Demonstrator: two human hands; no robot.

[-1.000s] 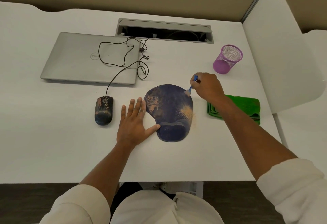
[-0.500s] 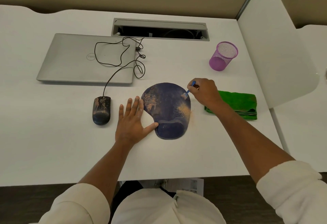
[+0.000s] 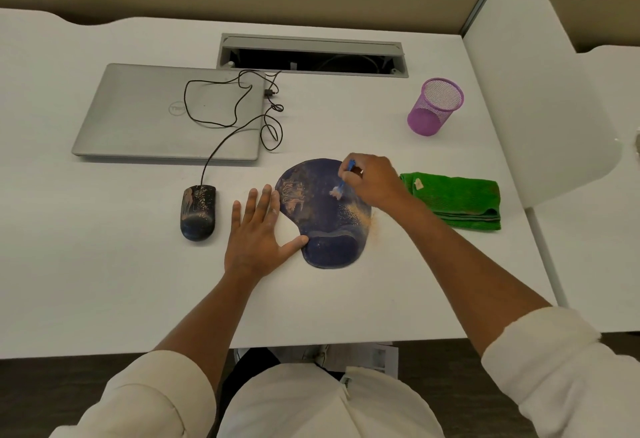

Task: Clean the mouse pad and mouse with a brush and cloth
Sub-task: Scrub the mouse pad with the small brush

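The dusty blue mouse pad (image 3: 325, 216) lies at desk centre. My right hand (image 3: 372, 179) pinches a small blue brush (image 3: 343, 185), bristles on it. At nine o'clock, my left hand (image 3: 258, 233) rests flat, fingers spread, thumb touching its edge.

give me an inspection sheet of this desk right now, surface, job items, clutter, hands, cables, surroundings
surface: white desk, tan dust spilled off the pad's right edge
job's things: mouse pad dusty at left and right; mouse dusty, untouched; brush bristles on pad; green cloth folded, unused
clutter: closed laptop; purple mesh cup
grippers: left hand flat, bracing pad's left edge; right hand fingers pinch brush
cables: mouse cable looped over laptop
surroundings: open cable tray; white divider at right
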